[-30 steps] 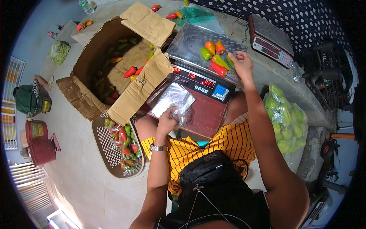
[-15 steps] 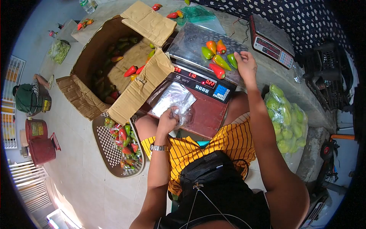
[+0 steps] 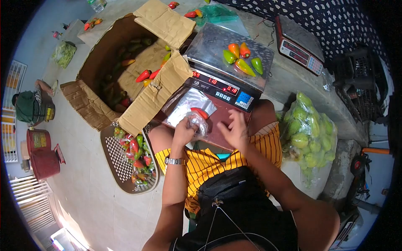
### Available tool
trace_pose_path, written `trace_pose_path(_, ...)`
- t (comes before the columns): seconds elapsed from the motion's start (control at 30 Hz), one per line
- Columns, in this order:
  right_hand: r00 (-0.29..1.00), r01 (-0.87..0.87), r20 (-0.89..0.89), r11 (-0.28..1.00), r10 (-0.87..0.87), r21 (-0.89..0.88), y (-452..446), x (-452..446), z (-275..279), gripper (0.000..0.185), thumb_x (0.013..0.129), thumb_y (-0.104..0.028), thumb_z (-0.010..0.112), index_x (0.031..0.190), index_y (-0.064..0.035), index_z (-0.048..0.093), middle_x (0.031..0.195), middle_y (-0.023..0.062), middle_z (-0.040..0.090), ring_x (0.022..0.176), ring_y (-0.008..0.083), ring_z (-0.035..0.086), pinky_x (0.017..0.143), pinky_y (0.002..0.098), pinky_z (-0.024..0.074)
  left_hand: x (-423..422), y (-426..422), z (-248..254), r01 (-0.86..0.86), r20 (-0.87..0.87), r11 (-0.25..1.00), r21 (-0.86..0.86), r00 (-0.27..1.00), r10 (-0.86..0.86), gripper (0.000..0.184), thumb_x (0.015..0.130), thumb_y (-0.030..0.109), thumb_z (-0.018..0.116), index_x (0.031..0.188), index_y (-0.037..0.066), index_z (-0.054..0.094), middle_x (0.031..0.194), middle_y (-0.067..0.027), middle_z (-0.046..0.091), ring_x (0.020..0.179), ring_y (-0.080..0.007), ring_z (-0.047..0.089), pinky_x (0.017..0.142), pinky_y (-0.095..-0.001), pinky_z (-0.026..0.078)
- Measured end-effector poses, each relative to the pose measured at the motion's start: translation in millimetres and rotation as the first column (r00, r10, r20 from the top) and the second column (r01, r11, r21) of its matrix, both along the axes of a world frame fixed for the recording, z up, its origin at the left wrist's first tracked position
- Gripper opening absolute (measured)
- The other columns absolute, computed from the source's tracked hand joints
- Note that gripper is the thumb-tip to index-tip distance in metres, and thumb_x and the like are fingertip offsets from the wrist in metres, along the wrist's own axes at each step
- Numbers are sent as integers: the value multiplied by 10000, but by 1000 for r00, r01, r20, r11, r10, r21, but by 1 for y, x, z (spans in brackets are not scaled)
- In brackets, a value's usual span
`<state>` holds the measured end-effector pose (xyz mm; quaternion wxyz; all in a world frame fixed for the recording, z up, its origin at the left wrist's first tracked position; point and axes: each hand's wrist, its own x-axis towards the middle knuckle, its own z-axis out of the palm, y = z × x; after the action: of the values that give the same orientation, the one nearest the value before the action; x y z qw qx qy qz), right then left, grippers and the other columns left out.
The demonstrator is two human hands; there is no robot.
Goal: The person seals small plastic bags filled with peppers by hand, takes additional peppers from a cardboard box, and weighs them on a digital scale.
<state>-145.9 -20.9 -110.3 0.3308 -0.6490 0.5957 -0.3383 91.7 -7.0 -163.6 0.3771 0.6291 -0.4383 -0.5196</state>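
My left hand (image 3: 185,130) is closed on a clear plastic bag (image 3: 202,127), low over the reddish-brown surface. A red pepper (image 3: 199,112) lies at the bag's upper part; whether it is fully inside I cannot tell. Just right of the bag, my right hand (image 3: 235,130) has its fingers apart and holds nothing. Several green and orange peppers (image 3: 243,67) rest on the metal pan of the digital scale (image 3: 209,46), whose red display is lit. Flat clear bags (image 3: 190,102) are stacked below the display.
An open cardboard box (image 3: 90,62) with peppers stands at the left. Beneath it sits a beige basket (image 3: 113,161) of bagged peppers. A plastic bag of green vegetables (image 3: 307,138) is on the right, and a second scale (image 3: 299,46) stands behind. A person (image 3: 31,106) is at the far left.
My right hand has come down from the scale to beside the bag. The red pepper has gone from the pan to the bag, and the display's right reading dropped from 0.22 to 0.18.
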Motion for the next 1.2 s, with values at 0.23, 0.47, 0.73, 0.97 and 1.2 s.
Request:
trace_pose_path(0.23,978,-181,-131,969,160,-170,-15,31,-11,576,883,-118,732,1393,-20,485,1297,221,541,967,378,666,837,437,559,0,-1,17,49,94,998,27,994,-51,352,879,14,692,1229,25,661,916,-99,721,842,-153,667,778,-322,544)
trace_pose_path(0.47,883,-317,-344,946,320,65,-61,61,-16,488,849,-250,763,1265,-62,590,1239,209,588,1061,451,648,883,527,539,0,1,16,33,70,998,51,997,-37,383,854,-32,635,1234,13,647,888,-87,713,822,-150,668,738,-317,539)
trace_pose_path(0.73,989,33,149,932,23,-360,-94,70,24,264,1005,-212,514,860,-19,618,643,74,544,531,152,503,510,315,402,-4,-1,-4,42,-162,995,87,986,-27,396,868,-57,575,1257,1,623,848,-13,649,722,-86,576,635,-270,487)
trace_pose_path(0.97,891,-204,335,930,305,-306,-194,206,107,345,964,-360,686,1023,-22,662,823,127,709,754,238,687,693,373,535,-2,-1,34,60,51,992,109,997,-66,390,883,-2,621,1270,48,632,762,-40,672,644,-99,614,598,-286,508)
trace_pose_path(1.2,395,-690,-561,638,728,342,-210,320,71,463,873,-420,744,1157,-55,726,1157,195,735,1133,331,684,959,448,542,1,5,-1,23,13,1000,19,1000,-23,349,901,64,672,1247,30,648,760,-67,689,642,-111,626,592,-309,516)
